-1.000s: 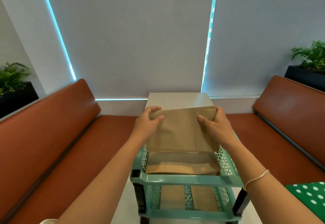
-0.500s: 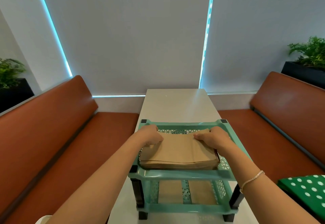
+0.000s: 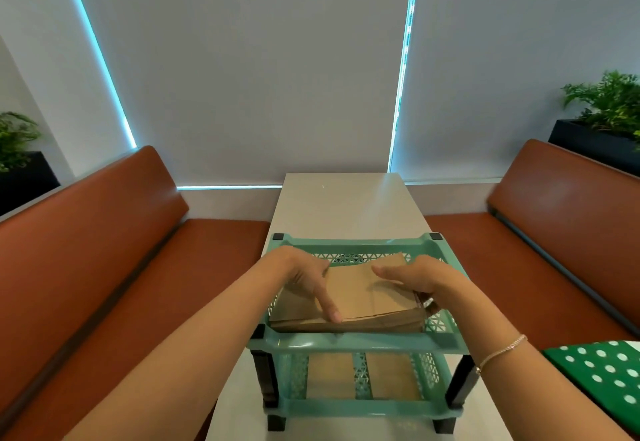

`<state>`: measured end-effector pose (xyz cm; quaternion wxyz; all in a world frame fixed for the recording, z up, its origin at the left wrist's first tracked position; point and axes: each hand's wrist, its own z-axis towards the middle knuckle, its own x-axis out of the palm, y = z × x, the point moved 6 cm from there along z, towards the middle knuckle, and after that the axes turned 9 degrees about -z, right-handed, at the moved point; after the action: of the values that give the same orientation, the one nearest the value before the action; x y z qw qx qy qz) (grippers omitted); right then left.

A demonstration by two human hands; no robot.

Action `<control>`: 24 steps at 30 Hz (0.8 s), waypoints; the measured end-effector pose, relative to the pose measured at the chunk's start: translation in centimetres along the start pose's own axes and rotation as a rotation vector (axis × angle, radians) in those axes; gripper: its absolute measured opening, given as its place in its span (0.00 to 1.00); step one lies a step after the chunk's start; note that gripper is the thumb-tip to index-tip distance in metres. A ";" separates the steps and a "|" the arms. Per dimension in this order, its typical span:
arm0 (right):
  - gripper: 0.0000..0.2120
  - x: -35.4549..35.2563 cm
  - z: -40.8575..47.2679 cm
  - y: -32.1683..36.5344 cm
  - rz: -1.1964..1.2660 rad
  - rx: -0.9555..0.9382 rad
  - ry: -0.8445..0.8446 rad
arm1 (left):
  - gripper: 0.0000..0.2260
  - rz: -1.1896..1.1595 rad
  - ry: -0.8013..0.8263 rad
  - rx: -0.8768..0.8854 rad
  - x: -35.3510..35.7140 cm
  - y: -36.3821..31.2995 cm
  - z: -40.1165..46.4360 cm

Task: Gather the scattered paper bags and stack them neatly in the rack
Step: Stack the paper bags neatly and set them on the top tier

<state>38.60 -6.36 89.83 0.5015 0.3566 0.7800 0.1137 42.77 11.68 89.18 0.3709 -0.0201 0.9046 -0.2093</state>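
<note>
A teal two-tier plastic rack (image 3: 356, 342) stands on a white table (image 3: 343, 205). Its top tray holds a flat stack of brown paper bags (image 3: 367, 298). My left hand (image 3: 304, 274) lies on the left part of the stack, with its fingers stretched toward the front edge. My right hand (image 3: 415, 278) curls over the stack's right edge, its fingers on top and its thumb at the side. Two more brown bags (image 3: 329, 375) lie side by side in the lower tray. The top bag's far corner sits slightly askew.
Brown padded benches run along the left (image 3: 104, 232) and the right (image 3: 554, 232) of the table. A green item with white dots (image 3: 602, 371) lies on the right bench. Potted plants stand behind both benches. Grey blinds close off the far wall.
The bags I held upright above the rack have been lowered flat onto the top tray's stack. Since then my left fingers have slid forward across the stack's top.
</note>
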 end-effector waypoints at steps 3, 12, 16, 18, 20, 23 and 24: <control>0.25 0.4 -0.7 0.0 -0.013 0.002 0.137 | 0.58 0.048 -0.050 0.010 0.3 0.4 0.9; 0.25 0.9 -0.3 -0.2 -0.017 0.061 0.171 | 0.52 0.080 -0.129 0.070 0.7 0.2 1.1; 0.26 1.2 -0.1 -0.5 0.071 0.068 0.173 | 0.53 0.210 -0.205 0.058 0.9 0.1 1.2; 0.24 1.3 0.0 -0.5 0.090 0.059 0.170 | 0.53 0.274 -0.242 0.060 0.8 -0.1 1.1; 0.21 1.3 0.2 -0.7 0.120 0.058 0.151 | 0.52 0.313 -0.261 0.080 0.9 -0.5 1.1; 0.20 1.5 0.7 -1.0 0.179 0.072 0.118 | 0.50 0.239 -0.224 0.109 0.9 -0.8 1.1; 0.21 1.6 0.9 -1.0 0.189 0.075 0.110 | 0.51 0.191 -0.194 0.105 0.9 -0.7 1.2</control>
<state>38.50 -6.18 87.76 0.4312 0.4404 0.7729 0.1507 42.79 10.42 88.11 0.4752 0.0655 0.8501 -0.2172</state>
